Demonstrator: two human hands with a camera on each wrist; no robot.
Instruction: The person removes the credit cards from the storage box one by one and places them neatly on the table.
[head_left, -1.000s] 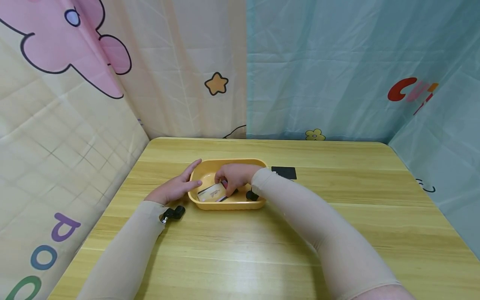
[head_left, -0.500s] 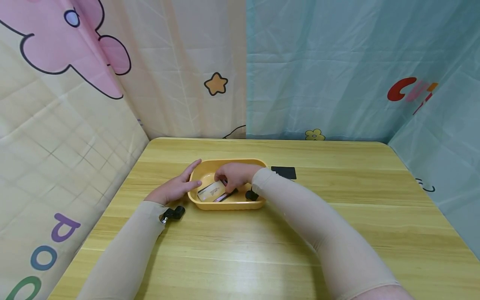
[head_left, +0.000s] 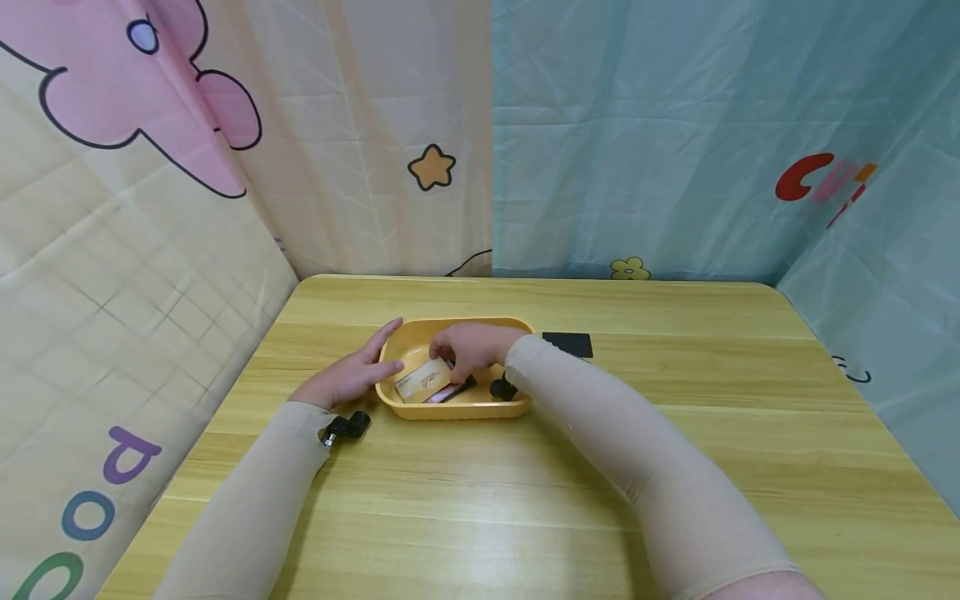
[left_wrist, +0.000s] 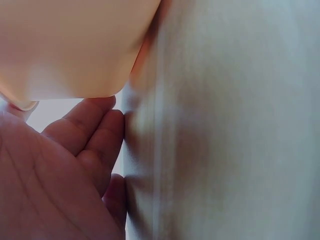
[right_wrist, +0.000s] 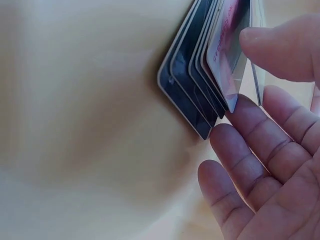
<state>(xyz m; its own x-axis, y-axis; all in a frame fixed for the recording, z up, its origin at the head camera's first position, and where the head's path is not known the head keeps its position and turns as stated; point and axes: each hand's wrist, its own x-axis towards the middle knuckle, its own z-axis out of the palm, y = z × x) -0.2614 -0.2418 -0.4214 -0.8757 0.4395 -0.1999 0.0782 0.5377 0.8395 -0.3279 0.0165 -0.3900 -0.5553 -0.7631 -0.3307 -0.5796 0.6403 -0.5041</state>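
A shallow orange-yellow plastic bin (head_left: 459,412) stands on the wooden table. Inside it, my right hand (head_left: 470,350) pinches cards near its left half, thumb on one side and fingers on the other. The uppermost card (head_left: 423,381) is cream with script lettering; a pinkish, dark-edged card (head_left: 452,391) shows below it. In the right wrist view, several dark cards (right_wrist: 187,82) lean fanned beside a card with red print (right_wrist: 224,55). My left hand (head_left: 345,377) rests at the bin's left end, thumb over the rim, fingers extended against its outer wall.
A flat black card-like rectangle (head_left: 567,344) lies on the table (head_left: 480,500) just right of the bin, partly behind the right sleeve. Black wrist cameras hang at both wrists, the right one (head_left: 504,387) inside the bin. Printed curtains (head_left: 645,150) stand behind the table.
The cream card has tilted and turned slightly in the right hand's pinch, and more of the pinkish card shows below it. The left hand and the bin have stayed in place.
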